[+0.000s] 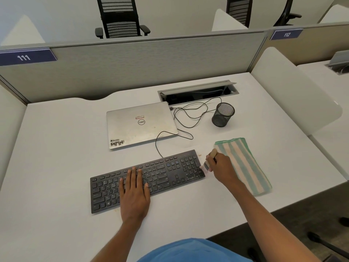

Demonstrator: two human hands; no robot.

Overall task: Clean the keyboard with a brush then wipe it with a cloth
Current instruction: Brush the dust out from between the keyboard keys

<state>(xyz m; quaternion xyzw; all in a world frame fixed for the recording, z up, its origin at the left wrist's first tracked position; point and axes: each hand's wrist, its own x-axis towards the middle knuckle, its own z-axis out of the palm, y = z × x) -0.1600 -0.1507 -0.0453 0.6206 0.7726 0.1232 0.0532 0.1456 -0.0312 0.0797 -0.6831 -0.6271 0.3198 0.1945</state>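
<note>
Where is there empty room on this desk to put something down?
The biggest bare patch of desk lies left of the laptop and keyboard. Another lies right of the mesh cup, behind the cloth. It is crowded between laptop, cup and keyboard, where the cable loops, and at the keyboard's right end, where the right hand holds the brush.

The keyboard (160, 173) is black. The cloth (243, 163) by the right edge of the desk (56, 148) has teal and cream stripes. The laptop (139, 123) is silver, the mesh cup (222, 114) black, the desk white.
</note>
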